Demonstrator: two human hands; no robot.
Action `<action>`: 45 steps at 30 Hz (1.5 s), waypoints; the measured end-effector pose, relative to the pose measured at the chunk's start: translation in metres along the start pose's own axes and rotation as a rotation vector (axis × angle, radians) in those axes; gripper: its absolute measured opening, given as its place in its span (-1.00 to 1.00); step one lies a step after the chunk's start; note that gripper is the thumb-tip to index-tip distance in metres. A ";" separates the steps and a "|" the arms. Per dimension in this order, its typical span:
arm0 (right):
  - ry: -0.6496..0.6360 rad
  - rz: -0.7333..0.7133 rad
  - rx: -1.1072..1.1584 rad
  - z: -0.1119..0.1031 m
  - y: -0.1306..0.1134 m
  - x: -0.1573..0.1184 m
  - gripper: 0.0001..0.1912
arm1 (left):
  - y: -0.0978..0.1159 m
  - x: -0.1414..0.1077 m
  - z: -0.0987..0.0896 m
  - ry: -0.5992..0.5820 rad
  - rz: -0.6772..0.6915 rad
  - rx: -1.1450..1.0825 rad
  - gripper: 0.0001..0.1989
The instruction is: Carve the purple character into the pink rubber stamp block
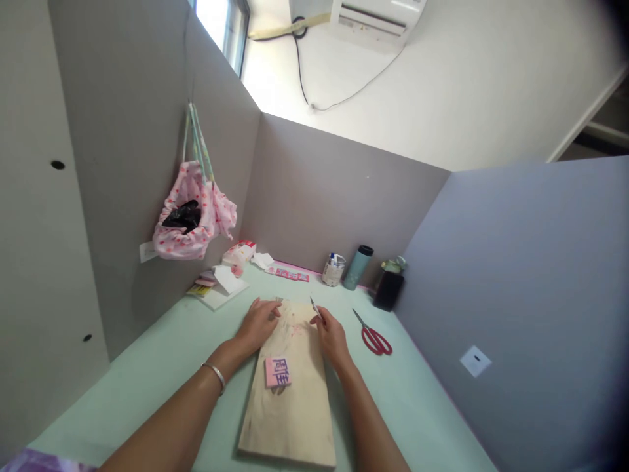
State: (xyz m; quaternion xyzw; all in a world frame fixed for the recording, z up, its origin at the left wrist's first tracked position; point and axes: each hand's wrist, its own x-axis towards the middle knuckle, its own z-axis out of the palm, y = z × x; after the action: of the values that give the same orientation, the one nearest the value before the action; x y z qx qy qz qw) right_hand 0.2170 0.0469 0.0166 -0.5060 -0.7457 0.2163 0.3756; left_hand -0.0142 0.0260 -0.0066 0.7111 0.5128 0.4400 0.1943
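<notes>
A long wooden board [299,419] lies on the pale green table, running away from me. My left hand [260,322] rests at the board's far left edge, its fingers bent loosely with nothing visible in them. At the board's far right edge, my right hand [330,334] grips a slim craft knife [315,307], its pointed tip directed up and to the left. Faint reddish marks show on the wood between the hands. Nearer to me on the board sits a pink square [278,372] with purple written characters.
Red-handled scissors [376,341] lie right of the board. Along the back stand a can with pens [333,270], a teal bottle [358,267] and a black pot [388,290]. Papers [225,288] lie back left, below a hanging pink bag [189,242]. Grey partitions [339,196] enclose the table.
</notes>
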 end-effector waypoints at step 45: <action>-0.273 -0.197 -0.346 0.029 -0.024 0.003 -0.76 | -0.002 0.010 -0.006 0.223 -0.253 -0.948 -0.68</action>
State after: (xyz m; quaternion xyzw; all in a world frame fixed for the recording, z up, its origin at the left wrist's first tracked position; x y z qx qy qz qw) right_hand 0.1798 0.0417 0.0166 -0.4537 -0.8613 0.1141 0.1982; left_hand -0.0191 0.0344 -0.0007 0.4253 0.3562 0.6710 0.4919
